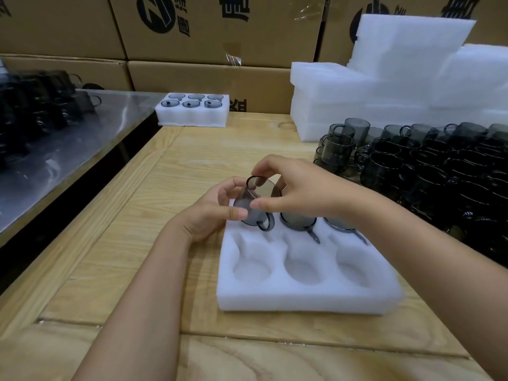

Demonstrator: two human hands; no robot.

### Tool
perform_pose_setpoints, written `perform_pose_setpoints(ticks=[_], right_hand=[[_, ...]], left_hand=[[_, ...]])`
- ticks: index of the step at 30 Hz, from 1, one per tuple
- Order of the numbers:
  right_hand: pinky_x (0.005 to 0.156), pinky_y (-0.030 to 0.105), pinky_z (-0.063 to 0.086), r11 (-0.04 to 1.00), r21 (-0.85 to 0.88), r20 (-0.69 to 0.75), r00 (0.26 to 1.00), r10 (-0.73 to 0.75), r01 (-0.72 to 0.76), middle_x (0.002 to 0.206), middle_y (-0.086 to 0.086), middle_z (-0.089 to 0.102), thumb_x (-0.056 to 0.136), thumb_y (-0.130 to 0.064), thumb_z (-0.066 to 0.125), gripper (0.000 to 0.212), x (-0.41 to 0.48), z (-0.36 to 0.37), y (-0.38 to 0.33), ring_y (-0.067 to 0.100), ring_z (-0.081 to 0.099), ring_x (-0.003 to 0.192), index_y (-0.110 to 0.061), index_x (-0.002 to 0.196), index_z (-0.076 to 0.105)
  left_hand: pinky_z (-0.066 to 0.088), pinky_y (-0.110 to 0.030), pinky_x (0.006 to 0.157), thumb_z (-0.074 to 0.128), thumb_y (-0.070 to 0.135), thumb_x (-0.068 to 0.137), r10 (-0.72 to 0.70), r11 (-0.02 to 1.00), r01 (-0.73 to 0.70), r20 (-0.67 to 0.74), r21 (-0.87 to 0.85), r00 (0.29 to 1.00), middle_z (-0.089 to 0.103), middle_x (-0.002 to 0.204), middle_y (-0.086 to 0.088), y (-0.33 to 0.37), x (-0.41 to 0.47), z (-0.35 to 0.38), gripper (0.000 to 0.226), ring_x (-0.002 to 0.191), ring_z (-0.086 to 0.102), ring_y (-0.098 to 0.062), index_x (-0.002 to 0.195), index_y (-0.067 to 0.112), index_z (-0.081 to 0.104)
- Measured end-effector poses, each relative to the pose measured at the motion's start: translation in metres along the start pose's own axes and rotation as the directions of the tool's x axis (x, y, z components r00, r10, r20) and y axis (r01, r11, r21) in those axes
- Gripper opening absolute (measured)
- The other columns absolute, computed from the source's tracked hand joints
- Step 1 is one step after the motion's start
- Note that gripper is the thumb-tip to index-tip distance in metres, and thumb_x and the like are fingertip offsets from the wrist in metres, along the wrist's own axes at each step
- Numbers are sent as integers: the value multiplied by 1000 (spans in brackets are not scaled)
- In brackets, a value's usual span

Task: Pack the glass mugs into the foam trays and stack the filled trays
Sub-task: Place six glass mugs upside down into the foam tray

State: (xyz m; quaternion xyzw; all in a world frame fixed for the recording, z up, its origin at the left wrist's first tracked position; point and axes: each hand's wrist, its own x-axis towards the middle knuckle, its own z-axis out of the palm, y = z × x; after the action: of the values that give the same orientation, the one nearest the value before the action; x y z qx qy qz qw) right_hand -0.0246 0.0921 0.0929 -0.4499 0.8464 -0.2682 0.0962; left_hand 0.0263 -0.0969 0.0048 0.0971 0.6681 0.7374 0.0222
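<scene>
A white foam tray point(305, 299) with six round pockets lies on the wooden table in front of me. Two smoky glass mugs point(298, 220) sit upside down in its far middle and far right pockets; the three near pockets hold nothing. Over the far left pocket a third smoky mug point(254, 206) is tilted, handle toward me. My left hand point(217, 213) grips its left side, and my right hand point(294, 188) pinches its rim and body from the right. A pile of loose smoky mugs point(428, 166) stands at the right.
A filled foam tray point(192, 116) sits at the far end of the table. Stacked foam trays point(384, 92) rise at the back right. Cardboard boxes point(206, 31) wall the back. A steel table point(68, 149) with dark mugs lies left.
</scene>
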Motion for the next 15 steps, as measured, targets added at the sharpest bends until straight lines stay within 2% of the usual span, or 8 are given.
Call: perform_pose_setpoints(ticks=[3, 6, 9, 12, 15], right_hand=[[69, 8, 38, 996, -81, 67, 997, -22, 28, 116, -11, 58, 78, -44, 70, 46, 3, -2, -3, -10, 49, 82, -26, 117, 52], [67, 7, 36, 991, -129, 103, 994, -26, 39, 117, -10, 57, 80, -43, 69, 47, 5, 0, -4, -10, 48, 81, -26, 119, 51], [64, 8, 35, 989, -139, 114, 993, -31, 47, 119, -10, 57, 81, -42, 69, 48, 4, 0, -4, -9, 47, 79, -26, 121, 49], [61, 11, 35, 973, -218, 145, 988, -50, 82, 116, -5, 59, 82, -41, 67, 47, 7, 1, -5, -4, 47, 78, -23, 121, 48], [69, 23, 41, 960, -264, 169, 984, -49, 93, 114, -4, 60, 82, -40, 68, 47, 12, 3, -11, 8, 53, 87, -20, 121, 50]], left_hand=[[51, -32, 86, 75, 15, 54, -67, 998, 66, 68, 23, 995, 63, 114, -6, -1, -2, -2, 85, 109, 60, -23, 132, 3, 43], [49, -33, 88, 79, 12, 57, -104, 994, 108, 127, -23, 986, 61, 126, -8, -1, -2, -7, 91, 116, 59, -26, 138, 9, 39], [48, -40, 93, 84, 27, 59, -88, 983, 108, 134, -150, 987, 56, 133, -16, 1, -2, -9, 91, 120, 55, -33, 139, 14, 43], [50, -37, 89, 82, 50, 59, -61, 973, 69, 45, -222, 997, 62, 124, -11, 8, 0, -5, 77, 115, 58, -28, 126, 18, 58], [49, -30, 89, 71, 54, 69, 39, 998, -45, -127, -45, 991, 66, 111, -5, 18, 6, 7, 71, 103, 62, -18, 126, 13, 56]])
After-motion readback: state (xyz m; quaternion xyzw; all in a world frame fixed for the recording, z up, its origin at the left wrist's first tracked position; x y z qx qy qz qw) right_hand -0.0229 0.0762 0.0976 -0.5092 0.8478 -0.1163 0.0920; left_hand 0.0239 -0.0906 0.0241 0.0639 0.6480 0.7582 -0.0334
